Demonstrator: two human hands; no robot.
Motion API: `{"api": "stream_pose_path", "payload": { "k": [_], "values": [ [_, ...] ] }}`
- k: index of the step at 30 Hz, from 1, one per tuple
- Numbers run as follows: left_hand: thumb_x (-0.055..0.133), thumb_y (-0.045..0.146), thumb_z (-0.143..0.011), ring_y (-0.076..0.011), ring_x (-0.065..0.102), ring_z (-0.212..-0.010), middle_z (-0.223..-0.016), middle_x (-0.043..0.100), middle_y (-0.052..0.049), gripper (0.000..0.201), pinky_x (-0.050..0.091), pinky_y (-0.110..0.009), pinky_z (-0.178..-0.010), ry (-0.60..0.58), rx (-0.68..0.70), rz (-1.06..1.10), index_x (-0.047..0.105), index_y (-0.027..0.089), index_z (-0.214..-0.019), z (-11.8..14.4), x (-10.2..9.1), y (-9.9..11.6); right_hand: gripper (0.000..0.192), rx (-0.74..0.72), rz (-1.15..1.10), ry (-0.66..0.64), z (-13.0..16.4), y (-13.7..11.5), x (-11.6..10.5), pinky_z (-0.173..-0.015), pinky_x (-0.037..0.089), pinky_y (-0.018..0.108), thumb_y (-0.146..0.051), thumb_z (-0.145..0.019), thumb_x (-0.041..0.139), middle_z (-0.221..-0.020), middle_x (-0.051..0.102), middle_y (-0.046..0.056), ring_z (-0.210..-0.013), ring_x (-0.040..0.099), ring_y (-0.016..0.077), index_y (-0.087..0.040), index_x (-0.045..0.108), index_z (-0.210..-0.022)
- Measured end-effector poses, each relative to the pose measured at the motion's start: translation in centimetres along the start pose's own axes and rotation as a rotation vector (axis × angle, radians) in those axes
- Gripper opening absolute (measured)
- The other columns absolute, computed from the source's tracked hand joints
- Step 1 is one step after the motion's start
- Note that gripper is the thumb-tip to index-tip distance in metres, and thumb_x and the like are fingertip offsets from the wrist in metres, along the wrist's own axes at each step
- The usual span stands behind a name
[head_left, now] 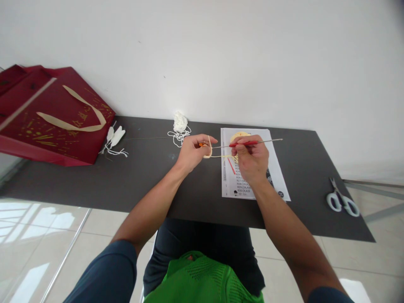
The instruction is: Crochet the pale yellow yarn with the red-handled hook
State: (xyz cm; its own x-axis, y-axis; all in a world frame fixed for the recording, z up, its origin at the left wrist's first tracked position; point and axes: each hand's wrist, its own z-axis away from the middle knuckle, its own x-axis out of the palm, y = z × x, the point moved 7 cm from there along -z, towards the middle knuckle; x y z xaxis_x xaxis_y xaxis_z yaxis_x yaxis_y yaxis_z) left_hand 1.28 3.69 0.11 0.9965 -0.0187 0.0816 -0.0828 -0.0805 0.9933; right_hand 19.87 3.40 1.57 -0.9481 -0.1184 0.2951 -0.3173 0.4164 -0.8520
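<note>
My left hand (196,150) pinches a small pale-yellow crochet piece (207,156), with yarn looped over its forefinger. A bit of orange shows between the fingers. In my right hand (251,158) is a crochet hook (249,143) with a red grip, held like a pen; its thin metal tip reaches left towards the crochet piece. Whether the tip sits in a stitch is too small to tell. A strand of pale-yellow yarn (221,156) runs between the hands to a yellow yarn ball (240,135), partly hidden behind my right hand.
Under my right hand lies a printed pattern sheet (230,191) with a small red stick (231,166) on it. White yarn (180,122) sits near the wall. White crocheted pieces (117,135) lie beside a red paper bag (57,122). Scissors (342,200) rest at the table's right end.
</note>
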Motion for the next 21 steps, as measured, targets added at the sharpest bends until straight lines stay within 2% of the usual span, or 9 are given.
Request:
{"api": "stream_pose_path", "payload": {
  "k": [6, 11, 15, 21],
  "values": [
    [0.072, 0.012, -0.059, -0.0093, 0.05, -0.054, -0.06, 0.064, -0.001, 0.019, 0.031, -0.024, -0.054, -0.104, -0.134, 0.273, 0.08, 0.014, -0.075, -0.1, 0.7, -0.6, 0.022, 0.165, -0.152, 0.016, -0.3, 0.8, 0.1, -0.057, 0.049, 0.024, -0.036, -0.08, 0.084, -0.082, 0.072, -0.003, -0.059, 0.057, 0.0076, -0.025, 0.066, -0.084],
    [0.08, 0.018, -0.061, -0.0112, 0.055, -0.057, -0.062, 0.067, -0.004, 0.015, 0.037, -0.025, -0.057, -0.206, -0.203, 0.389, 0.08, 0.013, -0.075, 0.0, 1.2, -0.9, 0.027, 0.373, -0.317, 0.047, -0.1, 1.8, 0.3, -0.055, 0.051, 0.018, -0.031, -0.073, 0.09, -0.082, 0.072, -0.004, -0.06, 0.058, 0.0055, -0.024, 0.066, -0.081],
    [0.087, 0.024, -0.065, -0.0106, 0.058, -0.064, -0.073, 0.072, -0.004, 0.024, 0.043, -0.024, -0.063, -0.131, -0.081, 0.309, 0.082, 0.017, -0.086, -0.1, 0.9, -0.6, 0.029, 0.487, -0.436, 0.136, 0.4, 3.3, 0.1, -0.057, 0.054, 0.013, -0.028, -0.07, 0.093, -0.081, 0.074, -0.005, -0.063, 0.062, 0.0036, -0.023, 0.066, -0.079],
    [0.079, 0.023, -0.072, -0.0146, 0.065, -0.076, -0.088, 0.076, -0.005, 0.022, 0.05, -0.026, -0.07, -0.032, 0.046, 0.036, 0.082, 0.017, -0.093, 0.0, 0.9, -0.4, 0.025, 0.511, -0.417, 0.176, 1.6, 4.9, 0.7, -0.068, 0.061, 0.011, -0.033, -0.074, 0.09, -0.087, 0.078, -0.004, -0.067, 0.068, 0.0032, -0.022, 0.068, -0.082]
  ]
}}
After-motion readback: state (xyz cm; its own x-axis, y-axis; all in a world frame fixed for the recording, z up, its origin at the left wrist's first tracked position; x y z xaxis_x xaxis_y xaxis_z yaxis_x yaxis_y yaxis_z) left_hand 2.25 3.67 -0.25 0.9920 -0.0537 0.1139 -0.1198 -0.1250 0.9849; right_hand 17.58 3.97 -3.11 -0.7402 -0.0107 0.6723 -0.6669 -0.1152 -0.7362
